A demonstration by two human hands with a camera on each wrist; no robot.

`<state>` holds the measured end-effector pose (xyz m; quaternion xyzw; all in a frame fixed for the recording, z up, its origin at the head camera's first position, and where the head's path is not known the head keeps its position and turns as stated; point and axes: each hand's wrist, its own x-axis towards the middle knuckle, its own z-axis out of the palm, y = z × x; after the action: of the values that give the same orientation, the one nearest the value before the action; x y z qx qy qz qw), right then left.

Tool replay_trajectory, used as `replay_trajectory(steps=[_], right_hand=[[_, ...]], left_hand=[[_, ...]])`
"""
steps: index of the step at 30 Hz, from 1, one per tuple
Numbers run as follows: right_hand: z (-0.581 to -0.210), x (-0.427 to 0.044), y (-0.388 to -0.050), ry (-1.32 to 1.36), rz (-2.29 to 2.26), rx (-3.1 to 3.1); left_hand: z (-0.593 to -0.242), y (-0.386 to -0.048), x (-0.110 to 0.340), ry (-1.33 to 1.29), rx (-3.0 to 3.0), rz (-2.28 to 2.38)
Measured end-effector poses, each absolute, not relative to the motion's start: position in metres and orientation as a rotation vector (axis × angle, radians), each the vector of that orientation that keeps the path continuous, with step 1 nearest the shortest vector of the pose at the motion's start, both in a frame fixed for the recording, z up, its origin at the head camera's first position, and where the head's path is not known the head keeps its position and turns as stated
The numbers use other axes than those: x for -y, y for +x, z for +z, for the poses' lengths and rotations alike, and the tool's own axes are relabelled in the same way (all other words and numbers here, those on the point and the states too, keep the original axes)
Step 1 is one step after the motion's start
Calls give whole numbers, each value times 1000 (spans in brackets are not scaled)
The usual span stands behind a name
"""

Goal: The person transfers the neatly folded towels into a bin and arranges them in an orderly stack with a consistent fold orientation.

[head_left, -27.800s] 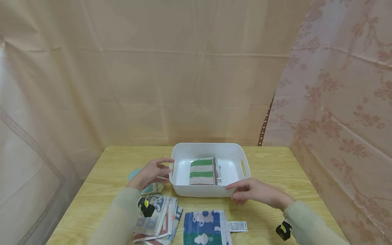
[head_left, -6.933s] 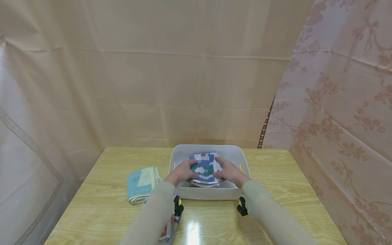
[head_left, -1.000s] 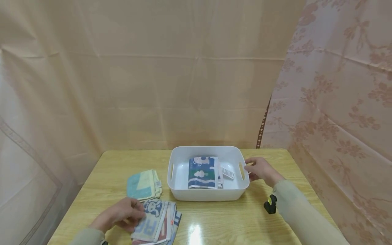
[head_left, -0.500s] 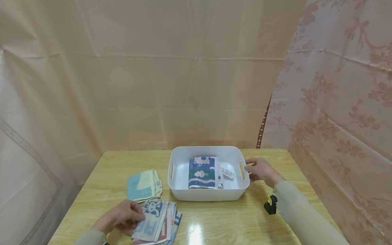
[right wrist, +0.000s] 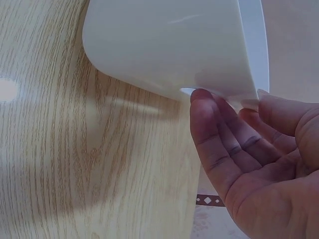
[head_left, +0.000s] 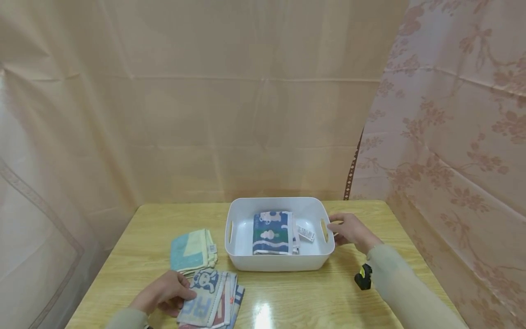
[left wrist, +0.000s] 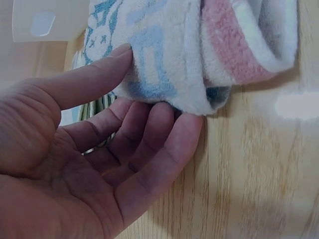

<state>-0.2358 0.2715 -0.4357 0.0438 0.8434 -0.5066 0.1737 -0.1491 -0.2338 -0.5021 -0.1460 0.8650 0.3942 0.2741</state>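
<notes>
From the box [head_left: 279,263], bare table [head_left: 308,299] gave passage at six o'clock. The towel pile [head_left: 200,305], with the left hand [head_left: 166,291] on it, stood in the way at eight; the blue-and-yellow towel [head_left: 192,250] left a narrow gap at nine. The right hand [head_left: 352,231] blocked three, a curtain [head_left: 263,160] twelve.

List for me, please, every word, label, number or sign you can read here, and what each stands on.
"R", then perhaps "A" or "R": large pale-blue letters on the bear towel.
White tag in the white basket: print too small to read.
Small tag on the blue-and-yellow towel: too small to read.
Nothing else is legible.
</notes>
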Motion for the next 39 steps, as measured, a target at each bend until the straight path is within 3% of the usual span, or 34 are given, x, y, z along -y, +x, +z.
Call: replay_trajectory(steps=[39], right_hand=[[-446, -278, -239, 21, -1511, -2328]], left_hand=[[-507, -152, 223, -392, -2364, 960]])
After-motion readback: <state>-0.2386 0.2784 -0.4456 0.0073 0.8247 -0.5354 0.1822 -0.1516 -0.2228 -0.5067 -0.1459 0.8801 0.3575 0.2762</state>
